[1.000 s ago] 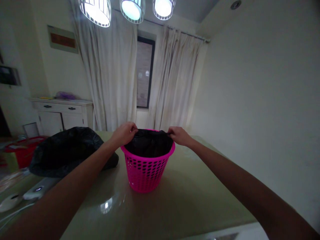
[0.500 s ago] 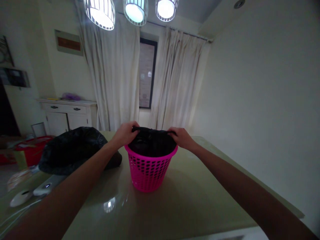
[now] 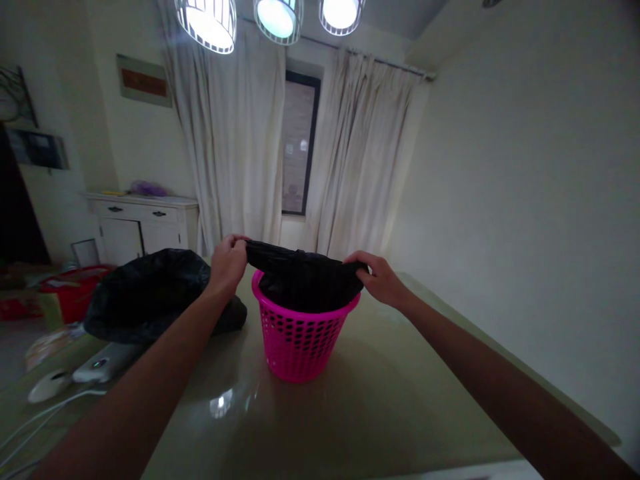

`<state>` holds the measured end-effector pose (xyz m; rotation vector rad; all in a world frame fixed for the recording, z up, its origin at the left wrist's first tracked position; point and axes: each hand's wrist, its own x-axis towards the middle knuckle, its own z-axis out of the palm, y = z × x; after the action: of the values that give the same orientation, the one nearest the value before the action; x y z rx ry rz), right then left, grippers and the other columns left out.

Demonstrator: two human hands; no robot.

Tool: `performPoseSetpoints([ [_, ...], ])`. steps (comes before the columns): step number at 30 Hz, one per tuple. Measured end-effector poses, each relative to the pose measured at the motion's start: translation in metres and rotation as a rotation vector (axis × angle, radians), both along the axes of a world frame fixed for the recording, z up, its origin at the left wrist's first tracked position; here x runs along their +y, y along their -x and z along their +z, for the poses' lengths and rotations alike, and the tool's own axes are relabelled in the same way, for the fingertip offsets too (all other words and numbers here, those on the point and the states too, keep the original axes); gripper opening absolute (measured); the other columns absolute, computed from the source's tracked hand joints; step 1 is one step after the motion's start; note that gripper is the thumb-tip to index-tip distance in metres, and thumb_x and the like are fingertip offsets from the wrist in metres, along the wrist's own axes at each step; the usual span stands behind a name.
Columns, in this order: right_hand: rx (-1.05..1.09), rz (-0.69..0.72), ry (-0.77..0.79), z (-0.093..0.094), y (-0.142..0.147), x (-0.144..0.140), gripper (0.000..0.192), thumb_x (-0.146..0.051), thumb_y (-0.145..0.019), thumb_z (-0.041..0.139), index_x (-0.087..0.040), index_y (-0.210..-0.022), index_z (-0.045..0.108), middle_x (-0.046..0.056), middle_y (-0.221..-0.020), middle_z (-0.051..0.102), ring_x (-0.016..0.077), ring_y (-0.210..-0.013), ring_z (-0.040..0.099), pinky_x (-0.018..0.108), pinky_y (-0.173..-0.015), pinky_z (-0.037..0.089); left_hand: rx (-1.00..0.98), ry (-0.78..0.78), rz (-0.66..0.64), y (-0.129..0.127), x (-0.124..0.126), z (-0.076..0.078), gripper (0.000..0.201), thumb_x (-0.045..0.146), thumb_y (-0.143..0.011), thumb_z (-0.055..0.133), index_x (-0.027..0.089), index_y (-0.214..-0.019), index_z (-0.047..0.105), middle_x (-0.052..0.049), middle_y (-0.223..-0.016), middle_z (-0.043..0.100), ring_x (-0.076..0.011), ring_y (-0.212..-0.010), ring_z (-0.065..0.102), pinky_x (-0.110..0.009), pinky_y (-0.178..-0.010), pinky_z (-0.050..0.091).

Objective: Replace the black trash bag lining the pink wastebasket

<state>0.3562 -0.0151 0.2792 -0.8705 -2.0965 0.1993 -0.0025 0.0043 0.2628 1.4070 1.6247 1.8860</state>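
Observation:
A pink perforated plastic basket (image 3: 303, 337) stands on the glossy table (image 3: 380, 407). A black plastic bag liner (image 3: 303, 277) sits in it, its top edge stretched wide above the rim. My left hand (image 3: 227, 262) pinches the liner's left corner, lifted a little over the basket's left side. My right hand (image 3: 383, 279) grips the liner's right corner just beyond the right rim. Both arms reach forward from the bottom corners.
A full black bag (image 3: 150, 293) lies on the table left of the basket. White devices with cables (image 3: 93, 369) sit at the near left. A white sideboard (image 3: 143, 223), curtains (image 3: 240, 147) and a red box (image 3: 70, 293) lie beyond. Pendant lamps (image 3: 273, 17) hang overhead.
Both hands have pulled the liner's edge up and outward, stretching it wider than the basket's rim. My left hand rose and moved left. The view shifted slightly.

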Motion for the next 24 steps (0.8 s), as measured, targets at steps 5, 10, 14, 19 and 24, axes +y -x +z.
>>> performPoseSetpoints([
  [5,-0.016,-0.078,-0.044,0.003,-0.006,-0.002,0.027,-0.016,-0.077,0.049,-0.019,-0.091,0.072,0.002,-0.085,0.072,0.0191,-0.083,0.065,0.034,-0.082,0.048,0.025,0.004,-0.115,0.000,-0.007,-0.003,0.031,0.020,-0.069,0.053,0.021,-0.094,0.073,-0.006,-0.092,0.073,-0.0243,-0.082,0.068,-0.038,-0.081,0.058],
  [10,-0.136,0.026,-0.074,0.009,-0.002,-0.012,0.016,-0.028,-0.087,0.067,-0.020,-0.099,0.073,0.003,-0.090,0.073,0.0187,-0.083,0.065,0.034,-0.081,0.046,0.118,0.056,-0.473,-0.012,-0.023,0.004,0.011,0.019,-0.058,0.060,0.022,-0.063,0.069,0.000,-0.066,0.062,-0.0211,-0.071,0.056,-0.033,-0.071,0.048],
  [14,-0.197,0.079,-0.093,0.008,-0.008,-0.021,0.038,-0.051,-0.105,0.063,-0.022,-0.081,0.072,0.001,-0.074,0.067,0.0173,-0.075,0.060,0.035,-0.081,0.044,-0.273,0.126,-0.470,-0.014,-0.025,0.008,0.014,0.020,-0.060,0.060,0.022,-0.073,0.066,-0.001,-0.067,0.064,-0.0205,-0.068,0.058,-0.031,-0.064,0.047],
  [19,-0.083,0.044,-0.137,-0.003,-0.030,-0.025,0.050,-0.062,-0.106,0.058,-0.023,-0.075,0.068,0.002,-0.068,0.061,0.0189,-0.070,0.055,0.037,-0.077,0.045,-0.666,0.162,-0.322,0.002,-0.017,0.003,0.012,0.017,-0.068,0.056,0.023,-0.078,0.056,-0.001,-0.072,0.060,-0.0174,-0.066,0.060,-0.029,-0.065,0.054],
  [24,0.159,0.067,-0.121,-0.007,-0.039,-0.057,0.033,-0.053,-0.105,0.066,-0.024,-0.090,0.074,0.007,-0.085,0.070,0.0218,-0.080,0.064,0.036,-0.071,0.049,-0.787,0.112,-0.211,0.011,-0.023,-0.009,0.001,0.023,-0.088,0.063,0.022,-0.087,0.062,0.000,-0.083,0.064,-0.0127,-0.069,0.061,-0.021,-0.060,0.053],
])
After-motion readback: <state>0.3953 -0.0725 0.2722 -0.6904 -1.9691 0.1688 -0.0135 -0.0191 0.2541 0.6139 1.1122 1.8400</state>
